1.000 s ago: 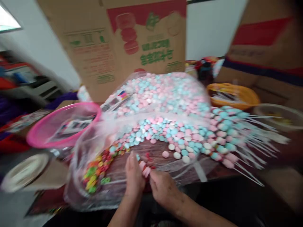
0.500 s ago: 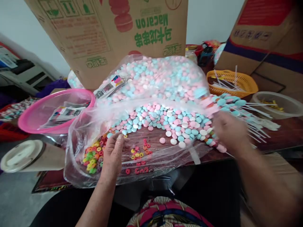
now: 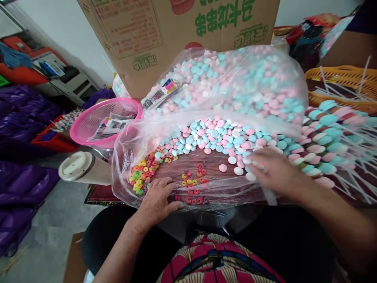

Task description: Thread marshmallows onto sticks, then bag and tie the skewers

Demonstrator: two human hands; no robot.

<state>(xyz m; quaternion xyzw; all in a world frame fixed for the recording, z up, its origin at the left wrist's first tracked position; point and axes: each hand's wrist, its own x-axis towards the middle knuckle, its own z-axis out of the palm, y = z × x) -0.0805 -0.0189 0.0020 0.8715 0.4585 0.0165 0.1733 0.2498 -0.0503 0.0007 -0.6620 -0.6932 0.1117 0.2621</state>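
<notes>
My left hand (image 3: 160,198) lies palm down at the front of the clear plastic bag (image 3: 165,127), fingers stretched and thumb apart, beside colourful ring-shaped cereal pieces (image 3: 144,173). My right hand (image 3: 272,171) is over the right end of a spread of pink, blue and white marshmallow-like sweets (image 3: 218,135). Its fingertips are at some of these sweets, but motion blurs them, so a grip cannot be made out. To its right lies a pile of skewered sweets (image 3: 326,137) on white sticks. A few more cereal rings (image 3: 191,182) lie on the dark tabletop (image 3: 173,169).
Behind the sweets stands a large cardboard box (image 3: 182,35). A pink mesh basket (image 3: 85,122) with printed packets and a lidded cup (image 3: 91,169) are at the left. An orange basket (image 3: 332,72) holds white sticks at the right. Purple bags (image 3: 23,196) lie on the floor.
My right hand has moved left from the skewered sweets to the loose ones. My left hand has come nearer the front edge and flattened. The view has shifted.
</notes>
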